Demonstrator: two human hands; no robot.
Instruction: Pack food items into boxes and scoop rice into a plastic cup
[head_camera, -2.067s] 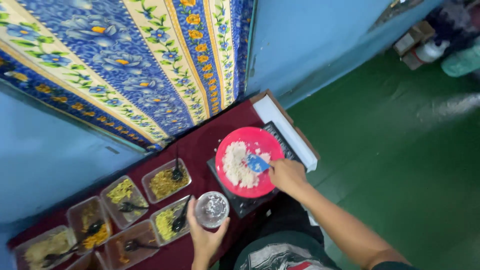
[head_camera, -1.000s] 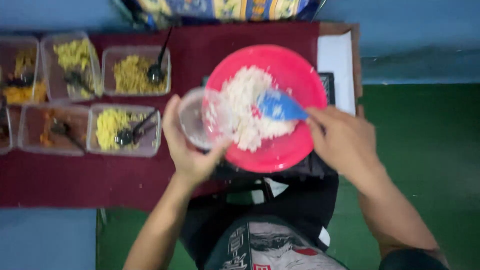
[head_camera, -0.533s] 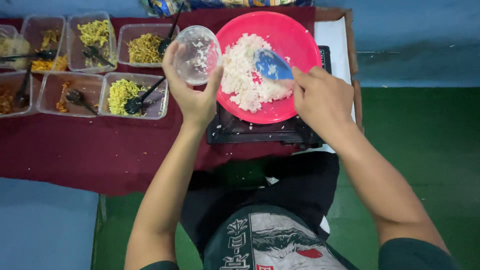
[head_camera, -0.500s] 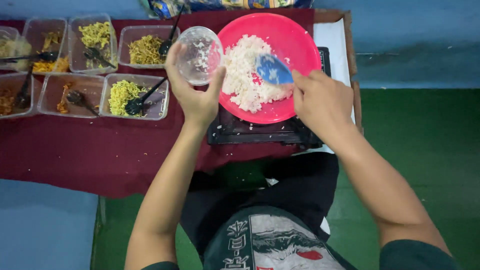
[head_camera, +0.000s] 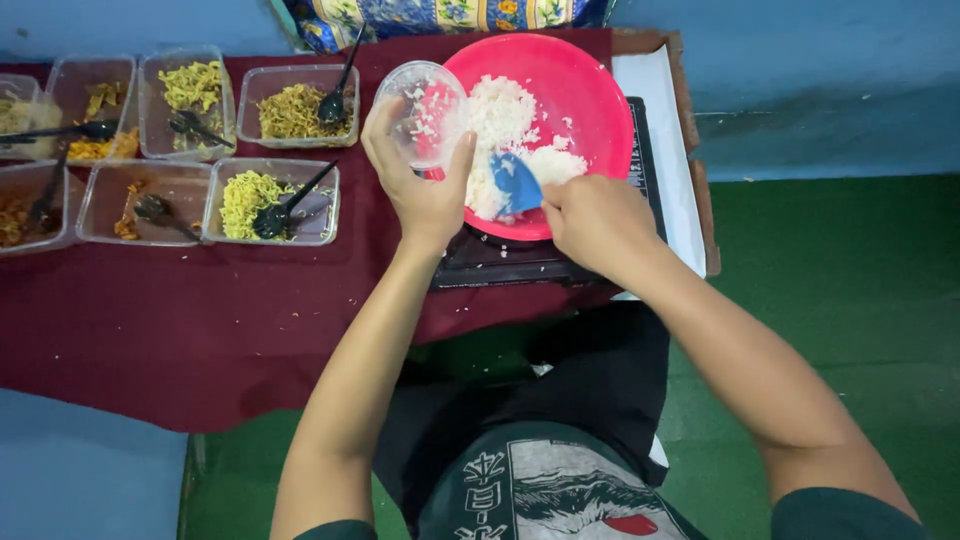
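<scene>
Clear round plastic cup (head_camera: 422, 112), flecked with rice, sits tilted in the left hand (head_camera: 420, 190), whose grip wraps its base. The right hand (head_camera: 596, 222) grips closed on a blue plastic scoop (head_camera: 516, 183) in the white rice (head_camera: 505, 120) of the round red plastic bowl (head_camera: 580, 85).

Bright, even light; soft shadows; sharp centre; slight blur at edges
</scene>
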